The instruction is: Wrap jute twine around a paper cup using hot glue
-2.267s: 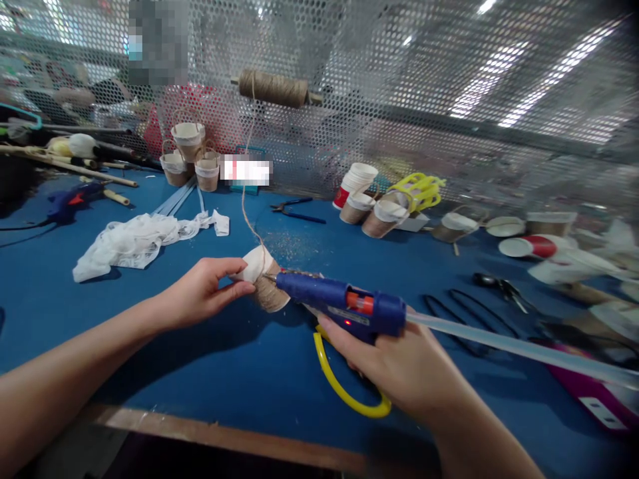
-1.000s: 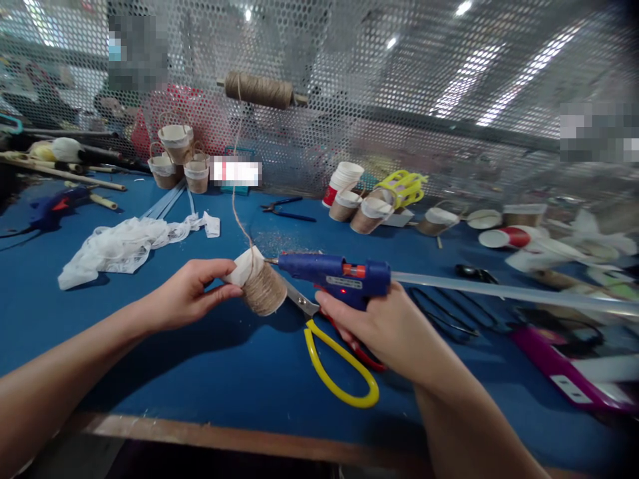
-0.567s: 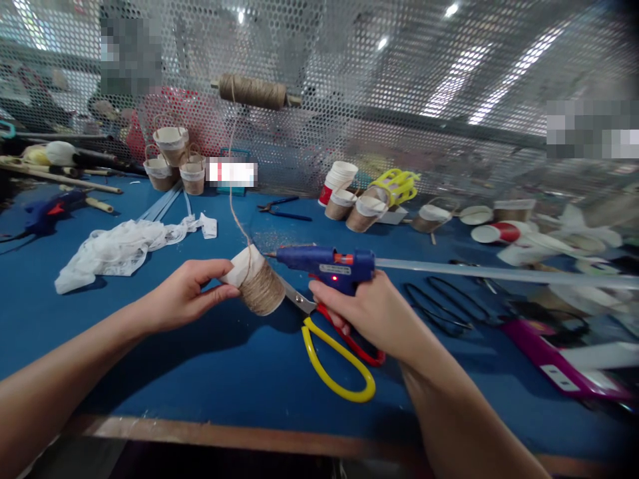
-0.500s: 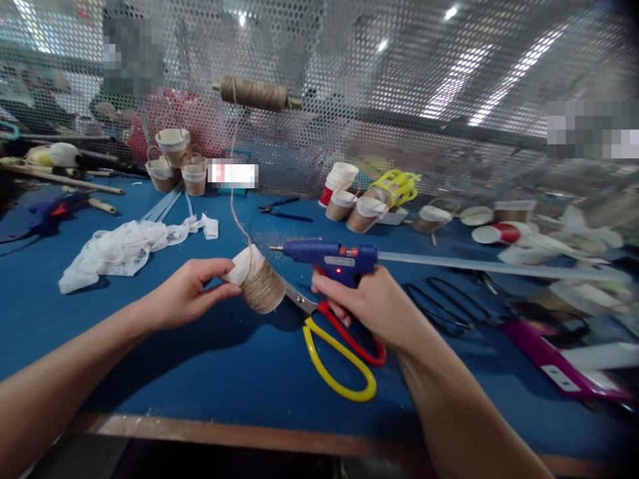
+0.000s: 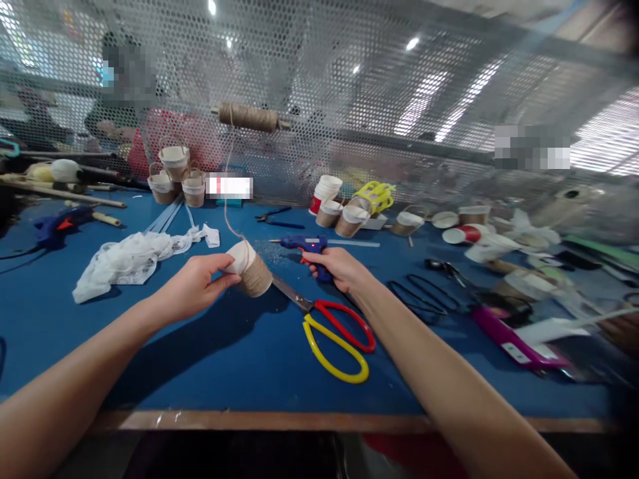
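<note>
Between thumb and fingers, my left hand [image 5: 202, 283] pinches the white rim of a small paper cup [image 5: 257, 276], which is tilted and wound with brown twine over most of its side. A strand of twine [image 5: 227, 199] runs from the cup up to a twine spool [image 5: 248, 117]. My right hand [image 5: 339, 265] is wrapped round the handle of a blue glue gun [image 5: 304, 244], its nozzle pointing left and a clear glue stick at its back. Scissors [image 5: 337, 332] with one red and one yellow handle lie under and right of the cup.
White lace [image 5: 122, 259] lies in a heap at the left, near a second glue gun [image 5: 60, 225]. Finished twine cups [image 5: 174, 174] stand behind it. Pliers [image 5: 279, 218] lie mid-table. Further right are more cups [image 5: 351, 221], black cords and a purple power strip [image 5: 522, 342].
My right hand has moved the glue gun away from me, deeper over the table. The left hand still holds the twine-wound cup. The camera view has shifted slightly to the right.
</note>
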A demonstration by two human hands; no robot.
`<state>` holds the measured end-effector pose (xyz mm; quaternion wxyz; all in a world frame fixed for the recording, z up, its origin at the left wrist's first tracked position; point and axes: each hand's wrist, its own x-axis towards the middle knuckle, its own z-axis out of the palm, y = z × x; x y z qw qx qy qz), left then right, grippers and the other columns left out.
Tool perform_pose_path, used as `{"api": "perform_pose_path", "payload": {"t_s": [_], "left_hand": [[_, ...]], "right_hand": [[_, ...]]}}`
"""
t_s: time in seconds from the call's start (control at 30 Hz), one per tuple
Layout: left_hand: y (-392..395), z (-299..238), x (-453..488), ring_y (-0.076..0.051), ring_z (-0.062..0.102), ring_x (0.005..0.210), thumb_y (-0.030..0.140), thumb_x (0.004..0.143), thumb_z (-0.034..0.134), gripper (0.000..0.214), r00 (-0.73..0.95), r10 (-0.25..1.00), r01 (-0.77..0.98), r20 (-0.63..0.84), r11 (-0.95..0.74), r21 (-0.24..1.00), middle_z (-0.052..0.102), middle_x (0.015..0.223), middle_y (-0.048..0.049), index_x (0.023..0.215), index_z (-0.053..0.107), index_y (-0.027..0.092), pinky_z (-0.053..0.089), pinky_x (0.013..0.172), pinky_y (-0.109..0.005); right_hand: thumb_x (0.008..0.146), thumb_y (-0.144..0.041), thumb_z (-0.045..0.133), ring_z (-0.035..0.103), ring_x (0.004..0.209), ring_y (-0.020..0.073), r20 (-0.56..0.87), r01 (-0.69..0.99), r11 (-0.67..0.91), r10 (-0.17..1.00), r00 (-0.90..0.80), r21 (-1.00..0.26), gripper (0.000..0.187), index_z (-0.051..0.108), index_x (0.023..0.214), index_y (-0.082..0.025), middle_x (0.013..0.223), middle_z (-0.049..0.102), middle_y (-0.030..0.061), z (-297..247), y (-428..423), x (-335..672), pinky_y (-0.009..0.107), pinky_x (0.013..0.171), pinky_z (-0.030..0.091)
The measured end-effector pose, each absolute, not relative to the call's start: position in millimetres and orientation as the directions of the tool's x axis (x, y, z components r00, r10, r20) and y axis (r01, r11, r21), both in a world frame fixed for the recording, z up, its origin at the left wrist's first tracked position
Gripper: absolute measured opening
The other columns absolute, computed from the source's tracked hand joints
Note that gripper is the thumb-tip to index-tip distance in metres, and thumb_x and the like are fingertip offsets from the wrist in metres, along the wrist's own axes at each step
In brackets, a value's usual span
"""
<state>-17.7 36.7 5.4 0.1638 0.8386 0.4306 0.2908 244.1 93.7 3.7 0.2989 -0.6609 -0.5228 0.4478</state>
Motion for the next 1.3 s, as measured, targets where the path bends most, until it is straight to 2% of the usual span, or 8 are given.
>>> {"api": "perform_pose_path", "payload": {"t_s": [0.1,0.27,0.43,0.6,0.73,0.83,0.93,1.3], "left_hand": [[37,6,-16,-0.012,0.046,0.058,0.025,0.082,0.042,0.02,0.481,0.806,0.607,0.345,-0.59,0.533,0.051,0.061,0.0006,0.067,0.048,0.015,0.035,0.055,-0.023],[36,8,-14,-0.012,0.045,0.057,0.021,0.082,0.043,0.017,0.503,0.797,0.615,0.333,-0.601,0.511,0.05,0.061,0.0005,0.066,0.047,0.015,0.035,0.055,-0.024],[33,10,-14,-0.013,0.047,0.06,0.02,0.082,0.044,0.016,0.537,0.781,0.604,0.319,-0.62,0.5,0.052,0.064,-0.0004,0.067,0.047,0.015,0.037,0.057,-0.024],[28,13,-11,-0.013,0.049,0.062,0.019,0.082,0.044,0.012,0.579,0.764,0.568,0.284,-0.629,0.531,0.055,0.068,-0.0014,0.073,0.05,0.014,0.038,0.06,-0.024],[28,13,-11,-0.012,0.047,0.061,0.023,0.082,0.043,0.016,0.597,0.761,0.511,0.255,-0.605,0.61,0.053,0.065,0.0007,0.07,0.05,0.014,0.037,0.059,-0.023],[29,12,-13,-0.011,0.046,0.063,0.026,0.083,0.044,0.018,0.584,0.772,0.439,0.249,-0.559,0.703,0.051,0.066,0.0014,0.072,0.051,0.014,0.038,0.061,-0.022],[29,12,-14,-0.011,0.046,0.065,0.029,0.082,0.045,0.019,0.572,0.786,0.366,0.235,-0.501,0.784,0.051,0.069,0.0007,0.078,0.053,0.012,0.038,0.062,-0.023],[25,15,-12,-0.011,0.048,0.067,0.028,0.082,0.049,0.018,0.607,0.773,0.289,0.187,-0.434,0.853,0.053,0.072,0.0,0.08,0.056,0.011,0.04,0.064,-0.022]], "right_hand": [[0.086,-0.031,0.05,0.058,0.088,0.017,-0.29,0.52,-0.272,0.956,0.049,-0.81,0.028,0.053,0.109,-0.015,0.107,0.057,0.0072,-3,101,237,0.036,0.074,0.049],[0.086,-0.031,0.05,0.056,0.093,0.0188,-0.213,0.677,-0.209,0.974,0.079,-0.706,0.029,0.053,0.111,-0.016,0.112,0.055,0.0076,-3,109,228,0.039,0.078,0.048],[0.084,-0.035,0.051,0.051,0.103,0.0255,-0.078,0.708,-0.056,0.997,0.002,-0.704,0.027,0.064,0.086,-0.011,0.106,0.059,0.0144,17,101,213,0.037,0.087,0.04],[0.087,-0.048,0.036,0.059,0.09,0.0175,-0.09,0.511,0.081,0.95,-0.301,-0.856,0.045,0.069,0.081,-0.017,0.095,0.067,0.0067,31,80,179,0.028,0.079,0.044],[0.076,-0.041,0.058,0.058,0.074,0.0133,-0.092,0.062,-0.071,0.87,-0.485,-0.996,0.026,0.067,0.071,-0.017,0.086,0.067,0.0057,32,73,163,0.026,0.07,0.045],[0.067,-0.031,0.067,0.055,0.074,0.0102,-0.014,-0.078,-0.053,0.9,-0.436,-0.996,0.017,0.063,0.058,-0.018,0.085,0.065,0.0025,36,67,165,0.024,0.072,0.042],[0.064,-0.028,0.069,0.053,0.074,0.0097,0.091,-0.152,0.042,0.938,-0.335,-0.988,0.011,0.065,0.061,-0.018,0.079,0.064,0.0009,41,58,174,0.024,0.075,0.04],[0.068,-0.032,0.066,0.051,0.062,0.0112,0.26,0.124,0.27,0.961,-0.091,-0.955,0.015,0.061,0.067,-0.018,0.065,0.059,-0.0009,36,34,191,0.027,0.063,0.04]]}}
